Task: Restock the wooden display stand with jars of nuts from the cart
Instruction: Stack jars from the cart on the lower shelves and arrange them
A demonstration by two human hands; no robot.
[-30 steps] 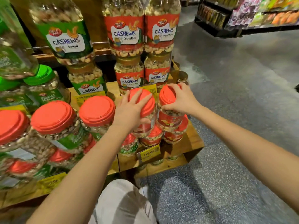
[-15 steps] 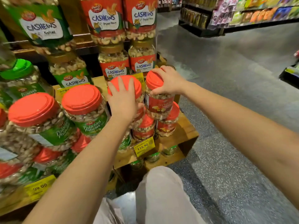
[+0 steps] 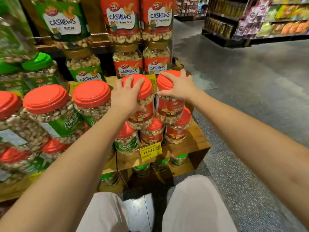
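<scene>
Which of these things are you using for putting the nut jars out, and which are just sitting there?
Part of the job: left hand gripping the left red-label jar; right hand gripping the right red-label jar; wooden display stand.
Just there: cashew jars; pistachio jars; price tag; snack shelves across the aisle.
</scene>
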